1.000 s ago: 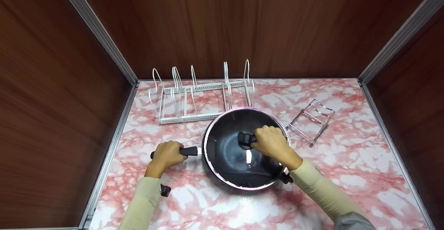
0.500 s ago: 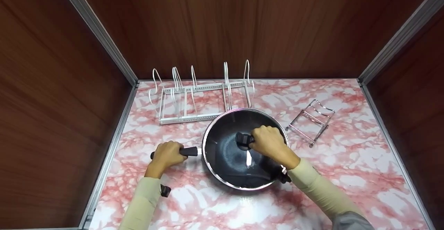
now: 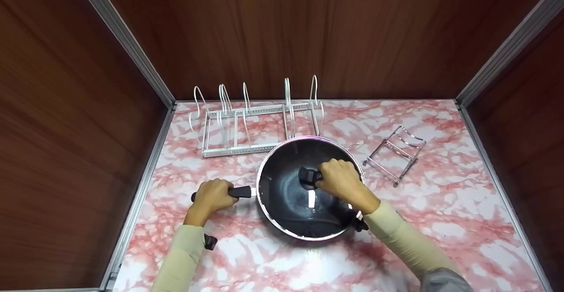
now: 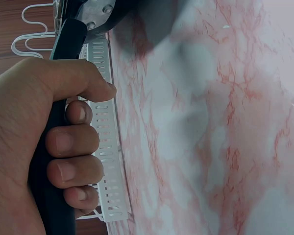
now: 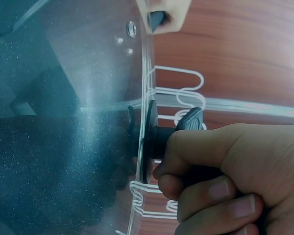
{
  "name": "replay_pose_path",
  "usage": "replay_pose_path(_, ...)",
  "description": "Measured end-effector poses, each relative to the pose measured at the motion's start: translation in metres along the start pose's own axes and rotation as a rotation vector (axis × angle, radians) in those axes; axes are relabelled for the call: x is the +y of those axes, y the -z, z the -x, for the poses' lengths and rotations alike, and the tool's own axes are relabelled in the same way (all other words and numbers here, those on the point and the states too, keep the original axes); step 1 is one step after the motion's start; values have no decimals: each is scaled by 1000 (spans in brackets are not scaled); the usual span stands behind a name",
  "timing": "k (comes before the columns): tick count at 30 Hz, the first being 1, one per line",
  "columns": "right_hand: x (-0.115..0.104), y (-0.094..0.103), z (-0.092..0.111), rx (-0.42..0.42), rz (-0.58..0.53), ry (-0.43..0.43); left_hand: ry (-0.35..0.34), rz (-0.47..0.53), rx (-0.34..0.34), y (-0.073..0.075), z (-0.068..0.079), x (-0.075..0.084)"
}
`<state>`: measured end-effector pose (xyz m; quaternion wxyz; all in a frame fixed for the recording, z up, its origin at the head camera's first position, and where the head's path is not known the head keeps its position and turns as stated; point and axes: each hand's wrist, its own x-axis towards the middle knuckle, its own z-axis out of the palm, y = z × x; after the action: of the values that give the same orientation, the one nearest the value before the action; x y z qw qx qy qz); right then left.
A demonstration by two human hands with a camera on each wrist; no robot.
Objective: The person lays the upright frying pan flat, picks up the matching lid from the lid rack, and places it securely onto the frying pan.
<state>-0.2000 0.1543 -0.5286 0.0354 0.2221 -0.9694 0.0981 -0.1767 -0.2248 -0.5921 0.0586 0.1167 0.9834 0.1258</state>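
A dark wok [image 3: 282, 212] covered by a glass lid [image 3: 286, 160] with a shiny metal rim is at the middle of the head view. My left hand [image 3: 214, 195] grips the wok's long black handle [image 3: 240, 192], fingers wrapped around it; in the left wrist view the thumb lies across the handle [image 4: 51, 176]. My right hand [image 3: 341, 179] holds the black lid knob [image 3: 308, 175] at the lid's centre. In the right wrist view, curled fingers close round the knob [image 5: 190, 120], with the clear glass lid [image 5: 88, 98] beside it. A short black side handle [image 3: 360, 225] shows below the right wrist.
Behind the wok stands a white wire pan rack [image 3: 238, 151] with upright loops. A small chrome wire stand [image 3: 398, 153] is to the right. Wood-look walls [image 3: 282, 36] enclose the red-and-white marbled table [image 3: 458, 226] on three sides.
My right hand has shifted slightly left with the lid knob, and the lid has moved with it over the wok. My left hand stays on the handle.
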Motion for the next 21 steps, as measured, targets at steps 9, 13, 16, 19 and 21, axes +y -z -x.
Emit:
replay_pose_path(9, 0, 1, 0, -1, 3, -3, -3, 8, 7, 0, -1, 0)
replay_pose_path(13, 0, 1, 2, 28, 14, 12, -14, 10, 22, 0, -1, 0)
replay_pose_path(16, 0, 0, 3, 41, 13, 29, -20, 10, 22, 1, 0, 1)
replay_pose_path(19, 2, 0, 4, 46, 13, 49, -18, 21, 11, 2, 0, 1)
replay_pose_path(21, 3, 0, 5, 43, 11, 58, -10, 34, -4, 3, 0, 1)
